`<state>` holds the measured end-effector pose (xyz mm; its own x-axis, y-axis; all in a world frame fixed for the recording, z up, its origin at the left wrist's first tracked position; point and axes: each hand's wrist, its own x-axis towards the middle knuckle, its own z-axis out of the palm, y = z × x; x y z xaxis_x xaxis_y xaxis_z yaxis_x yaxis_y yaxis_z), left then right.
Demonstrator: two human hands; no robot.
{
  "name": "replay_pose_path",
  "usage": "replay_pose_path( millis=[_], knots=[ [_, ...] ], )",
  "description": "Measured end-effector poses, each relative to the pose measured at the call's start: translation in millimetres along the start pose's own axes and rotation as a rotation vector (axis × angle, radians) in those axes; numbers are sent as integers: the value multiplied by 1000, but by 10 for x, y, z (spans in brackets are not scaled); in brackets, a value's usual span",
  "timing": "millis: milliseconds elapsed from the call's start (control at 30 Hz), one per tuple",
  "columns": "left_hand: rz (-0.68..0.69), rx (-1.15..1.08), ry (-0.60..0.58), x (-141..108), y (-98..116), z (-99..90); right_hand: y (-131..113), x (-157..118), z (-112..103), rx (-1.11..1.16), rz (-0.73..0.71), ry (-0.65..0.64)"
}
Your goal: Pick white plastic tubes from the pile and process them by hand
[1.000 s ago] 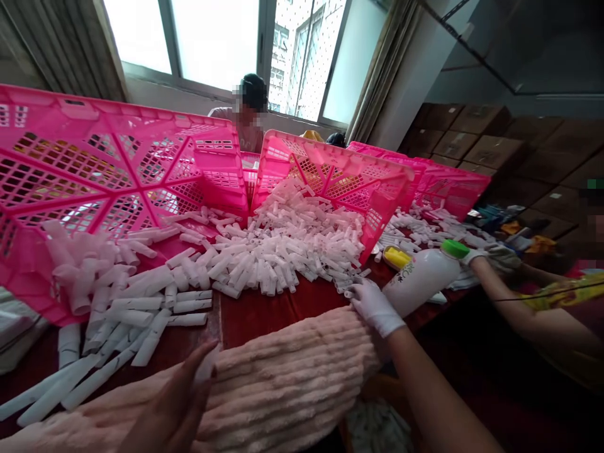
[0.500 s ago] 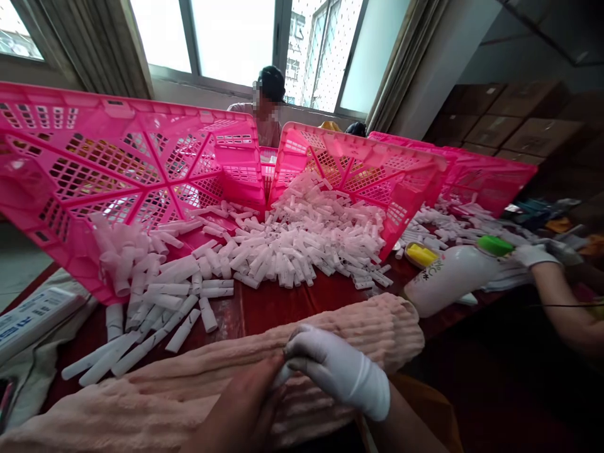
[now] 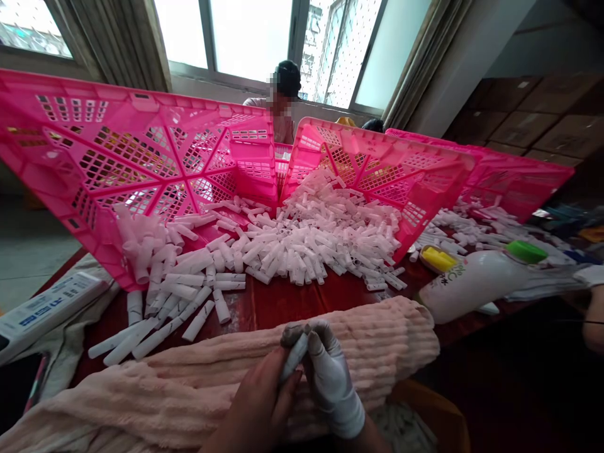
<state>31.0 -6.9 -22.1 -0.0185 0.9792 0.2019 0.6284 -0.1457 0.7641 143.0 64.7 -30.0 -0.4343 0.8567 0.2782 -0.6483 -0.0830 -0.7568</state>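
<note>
Bare and wrapped round a short white plastic tube (image 3: 295, 356), my left hand (image 3: 258, 397) is low in the middle of the head view. My right hand (image 3: 331, 377), in a white glove with greyed fingertips, pinches the upper end of the same tube. Both hands are over a ribbed pink towel (image 3: 189, 372) along the table's near side. Beyond it, a large heap of white tubes (image 3: 311, 242) spills from tipped pink baskets (image 3: 182, 170). More tubes, some joined into longer pieces (image 3: 172, 321), lie to the left.
On the right lies a white bottle (image 3: 476, 283) with a green cap, beside a small dish holding something yellow (image 3: 438, 258). A long white box (image 3: 51, 311) and a phone (image 3: 21, 384) are at left. A person (image 3: 283, 123) sits opposite; another person's gloved hand (image 3: 591, 275) shows at right.
My right hand has turned more upright, and the tube between my hands now shows more. The view has shifted, and the neighbour's gloved hand has moved toward the right edge.
</note>
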Motion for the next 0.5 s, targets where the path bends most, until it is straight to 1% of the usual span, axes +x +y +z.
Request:
replay_pose_path(
  millis=[67, 133, 200, 233, 267, 333, 400, 433, 467, 500],
  knots=[
    [36, 70, 57, -13, -48, 50, 4, -3, -45, -79, 23, -4],
    [64, 158, 132, -31, -99, 122, 60, -37, -77, -130, 22, 48],
    [49, 214, 176, -40, -112, 180, 160, -96, -77, -162, 11, 119],
    [19, 212, 166, -37, -95, 191, 212, -127, -64, -167, 9, 140],
    [-18, 184, 132, -25, -64, 185, 254, -154, -45, -169, 20, 139],
    [-66, 81, 19, 24, 27, 119, 274, -189, -16, -170, 65, 90],
    [-32, -10, -130, 101, 104, -14, 176, -217, -70, -172, 82, 67],
    [11, -20, -191, 145, 116, -102, 82, -243, -157, -188, 66, 96],
    [44, 1, -229, 187, 103, -203, -34, -289, -296, -221, 26, 163],
    [56, 55, -228, 227, 61, -314, -169, -360, -488, -279, -21, 262]
  ],
)
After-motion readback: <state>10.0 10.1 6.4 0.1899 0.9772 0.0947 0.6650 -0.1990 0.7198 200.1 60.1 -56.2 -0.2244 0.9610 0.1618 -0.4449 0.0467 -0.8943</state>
